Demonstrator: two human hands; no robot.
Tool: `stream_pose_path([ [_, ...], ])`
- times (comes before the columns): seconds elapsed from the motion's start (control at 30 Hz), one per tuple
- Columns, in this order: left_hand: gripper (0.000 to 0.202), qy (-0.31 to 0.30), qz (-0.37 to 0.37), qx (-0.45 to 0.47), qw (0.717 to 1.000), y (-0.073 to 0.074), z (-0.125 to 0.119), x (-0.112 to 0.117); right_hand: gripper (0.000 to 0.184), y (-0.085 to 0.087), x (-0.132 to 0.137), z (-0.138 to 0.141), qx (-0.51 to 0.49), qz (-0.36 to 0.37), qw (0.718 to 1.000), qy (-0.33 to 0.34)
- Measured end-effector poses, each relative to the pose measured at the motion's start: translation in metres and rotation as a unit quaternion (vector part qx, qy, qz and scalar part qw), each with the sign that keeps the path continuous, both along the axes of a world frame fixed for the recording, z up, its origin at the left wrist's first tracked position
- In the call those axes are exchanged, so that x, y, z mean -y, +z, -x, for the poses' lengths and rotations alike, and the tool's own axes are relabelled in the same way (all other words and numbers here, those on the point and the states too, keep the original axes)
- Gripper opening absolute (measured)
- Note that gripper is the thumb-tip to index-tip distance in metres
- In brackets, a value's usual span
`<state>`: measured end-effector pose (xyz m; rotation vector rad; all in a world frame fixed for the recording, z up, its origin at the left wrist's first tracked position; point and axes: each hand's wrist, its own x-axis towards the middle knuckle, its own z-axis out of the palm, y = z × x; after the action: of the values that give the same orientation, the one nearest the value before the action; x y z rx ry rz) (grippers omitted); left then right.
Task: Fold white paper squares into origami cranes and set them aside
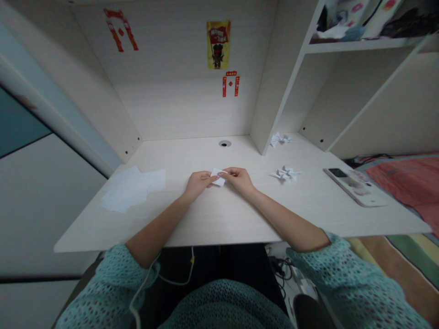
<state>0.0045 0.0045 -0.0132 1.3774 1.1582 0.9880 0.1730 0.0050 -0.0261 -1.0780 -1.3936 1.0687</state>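
A small folded piece of white paper point(218, 181) is held between my two hands, just above or on the desk in the middle. My left hand point(199, 183) pinches its left side, thumb on top. The fingers of my right hand point(240, 178) close on its upper right edge. Flat sheets of white paper point(126, 189) lie loosely stacked to the left of my left hand. On the right sit pointed folded paper shapes point(285, 174), with another small group of folded paper point(281, 139) behind them by the divider.
The pale desk point(206, 228) has a round cable hole point(224, 143) at the back. A phone point(355, 186) lies near its right edge. An upright divider point(284, 87) rises right of centre. Below the desk, a white cable point(181, 282) hangs near my left arm.
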Motion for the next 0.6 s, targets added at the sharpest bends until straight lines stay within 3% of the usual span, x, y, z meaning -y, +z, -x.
stream_pose_path([
  [0.6,0.035,0.003,0.004,-0.009,1.0,0.0022,-0.0001,-0.0003,0.042,0.0015,0.0,-0.0011,-0.024,0.064,0.998,0.01],
])
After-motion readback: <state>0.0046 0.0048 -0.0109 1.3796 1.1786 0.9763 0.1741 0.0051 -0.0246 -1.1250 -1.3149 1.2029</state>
